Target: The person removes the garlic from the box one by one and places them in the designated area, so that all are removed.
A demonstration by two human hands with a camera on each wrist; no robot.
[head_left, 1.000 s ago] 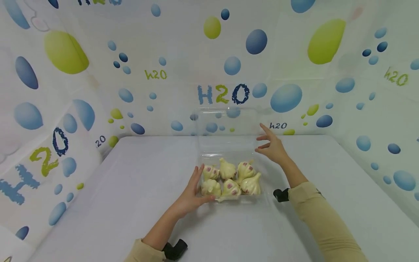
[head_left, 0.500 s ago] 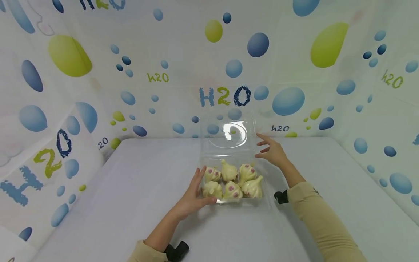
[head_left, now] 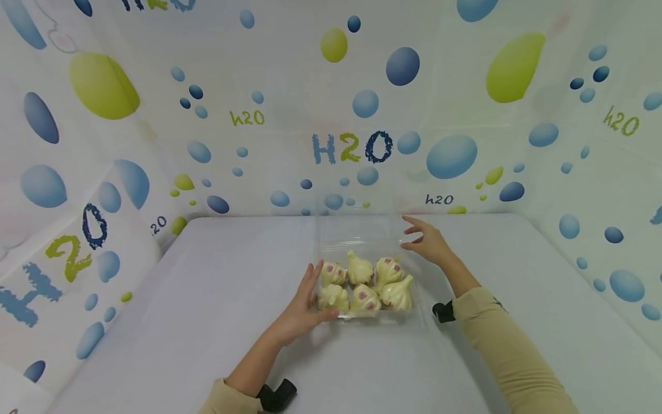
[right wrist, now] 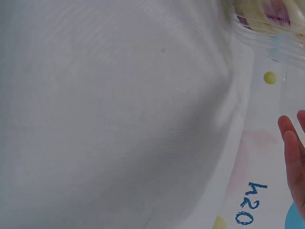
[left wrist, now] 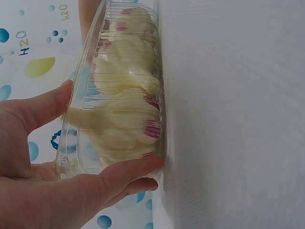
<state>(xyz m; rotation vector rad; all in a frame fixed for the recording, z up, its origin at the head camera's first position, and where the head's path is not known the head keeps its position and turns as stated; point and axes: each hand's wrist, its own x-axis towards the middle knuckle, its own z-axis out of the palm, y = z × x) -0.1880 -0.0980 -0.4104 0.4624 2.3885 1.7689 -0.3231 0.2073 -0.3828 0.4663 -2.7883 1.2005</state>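
A clear plastic clamshell container (head_left: 380, 315) sits on the white table, holding several garlic bulbs (head_left: 365, 297) with purplish patches. Its see-through lid (head_left: 357, 227) is raised at the back and tilted. My left hand (head_left: 300, 313) grips the near left corner of the base, thumb along the front and fingers at the left side. In the left wrist view, this hand (left wrist: 43, 162) spans the container's wall. My right hand (head_left: 429, 241) is at the lid's right edge, fingers spread; whether the fingertips touch the lid is hard to tell. Only its fingers (right wrist: 291, 152) show in the right wrist view.
White cloth covers the table (head_left: 233, 270). Behind it and to both sides hangs a white sheet (head_left: 289, 75) printed with blue and green drops and H2O lettering. A black wrist device (head_left: 277, 395) is on each forearm.
The lid's top edge has come down noticeably, so it looks more tilted. My right hand has dropped slightly along with it. My left hand stays at the container's corner.
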